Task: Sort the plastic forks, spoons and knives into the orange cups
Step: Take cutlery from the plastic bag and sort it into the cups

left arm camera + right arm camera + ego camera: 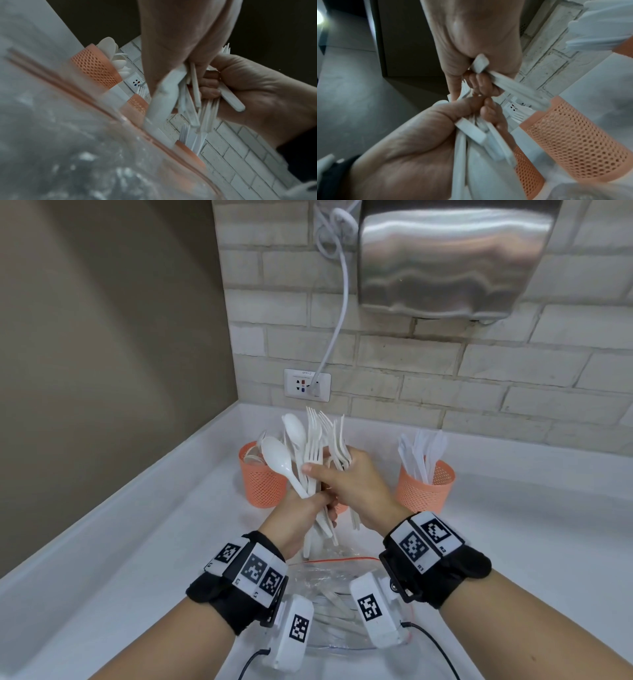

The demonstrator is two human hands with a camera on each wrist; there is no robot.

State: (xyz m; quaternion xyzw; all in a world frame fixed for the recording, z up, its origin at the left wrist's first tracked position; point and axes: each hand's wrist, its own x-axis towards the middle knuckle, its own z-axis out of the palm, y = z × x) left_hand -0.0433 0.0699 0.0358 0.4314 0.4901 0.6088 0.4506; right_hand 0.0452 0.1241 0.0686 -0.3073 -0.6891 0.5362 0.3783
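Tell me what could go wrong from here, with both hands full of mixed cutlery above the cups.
1. The left hand grips spoons and forks together; pulling one out could likely drag others loose onto the counter.
2. The right hand holds its forks near the tines, so long handles may snag.
3. The middle orange cup sits hidden under the hands in the head view, so a blind drop could miss or tip it.

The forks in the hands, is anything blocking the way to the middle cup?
Mostly the hands themselves. The forks are held above the counter by the right hand, with the left hand holding spoons beside it. The middle cup sits just behind; nothing else visibly blocks it.
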